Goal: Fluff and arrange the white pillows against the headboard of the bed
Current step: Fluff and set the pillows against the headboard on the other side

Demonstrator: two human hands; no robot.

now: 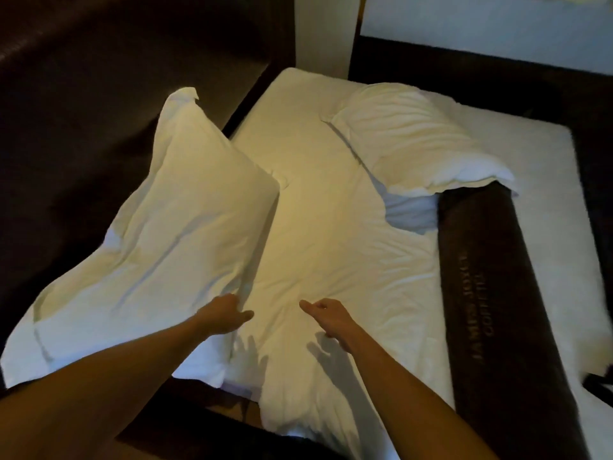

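Currently the left hand is pinching the near pillow, which is leaning on the dark headboard along the bed's head edge. The right hand is hovering released, gripping nothing. A second pillow is lying flat toward the far edge, overlapping a brown bolster. Gripped so lightly, the near pillow could be slumping forward; its case is looking loosely filled.
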